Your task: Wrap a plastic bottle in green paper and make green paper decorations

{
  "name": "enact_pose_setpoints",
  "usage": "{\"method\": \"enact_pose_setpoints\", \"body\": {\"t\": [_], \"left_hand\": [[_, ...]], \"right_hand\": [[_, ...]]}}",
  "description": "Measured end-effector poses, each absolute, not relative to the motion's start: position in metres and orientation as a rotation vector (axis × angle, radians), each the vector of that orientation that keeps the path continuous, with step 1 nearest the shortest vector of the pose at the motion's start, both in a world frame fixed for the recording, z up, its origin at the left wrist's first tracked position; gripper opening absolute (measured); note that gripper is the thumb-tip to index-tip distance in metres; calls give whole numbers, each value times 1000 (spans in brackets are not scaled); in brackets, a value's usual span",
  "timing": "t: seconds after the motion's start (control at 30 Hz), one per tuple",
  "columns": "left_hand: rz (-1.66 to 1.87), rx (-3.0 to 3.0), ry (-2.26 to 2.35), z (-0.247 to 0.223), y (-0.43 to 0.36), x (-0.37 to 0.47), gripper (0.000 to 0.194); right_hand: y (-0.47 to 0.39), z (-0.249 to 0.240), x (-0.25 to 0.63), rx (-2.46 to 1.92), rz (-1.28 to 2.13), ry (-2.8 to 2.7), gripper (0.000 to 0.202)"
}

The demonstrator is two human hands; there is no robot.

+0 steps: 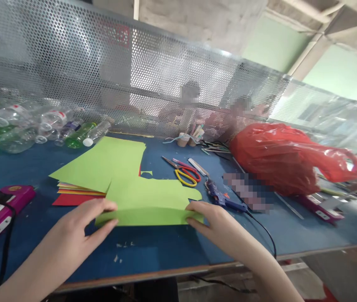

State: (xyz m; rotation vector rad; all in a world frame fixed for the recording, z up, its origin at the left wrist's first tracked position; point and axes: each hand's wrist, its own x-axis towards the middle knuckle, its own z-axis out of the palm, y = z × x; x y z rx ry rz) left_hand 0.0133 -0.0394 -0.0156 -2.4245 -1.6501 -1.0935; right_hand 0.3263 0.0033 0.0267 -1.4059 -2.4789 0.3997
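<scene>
A light green sheet of paper (pixel 153 197) with cut, notched edges lies in front of me, its near edge bent up in a long fold. My left hand (pixel 90 220) pinches the left end of that fold between thumb and fingers. At the right end, my right hand (pixel 206 216) pinches the same fold. Behind and left of it sits a stack of coloured paper, light green sheet (pixel 102 161) on top and red sheet (pixel 77 199) below. A small green scrap (pixel 147 173) rests near the upper edge of the cut sheet.
Scissors (pixel 186 176) with red and yellow handles and a blue glue gun (pixel 220 195) lie to the right. Plastic bottles (pixel 17 136) line the back left. A red plastic bag (pixel 275 155) fills the back right. A purple power strip (pixel 17 201) sits at left on the blue table (pixel 153 251).
</scene>
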Motion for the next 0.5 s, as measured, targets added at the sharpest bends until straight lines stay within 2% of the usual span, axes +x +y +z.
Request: {"method": "enact_pose_setpoints", "body": {"t": [0.1,0.2,0.27,0.37,0.4,0.5], "left_hand": [[-1295,-2105,-1706,2,-38,22,31],[-1545,-1790,-1530,22,-38,36,41],[-1536,-1707,-1447,32,-36,49,35],[-1513,-1981,-1424,39,-24,68,15],[-1520,-2106,-1498,38,-16,74,17],[-1567,-2189,-1805,26,15,85,41]], "right_hand": [[8,38,324,-1415,373,-2411,13],[18,48,318,-1345,315,-2272,17],[30,53,313,-1287,332,-2132,17],[51,54,301,-1088,637,-1881,21],[59,53,296,-1011,794,-1782,24],[84,45,281,-977,1127,-1527,31]]}}
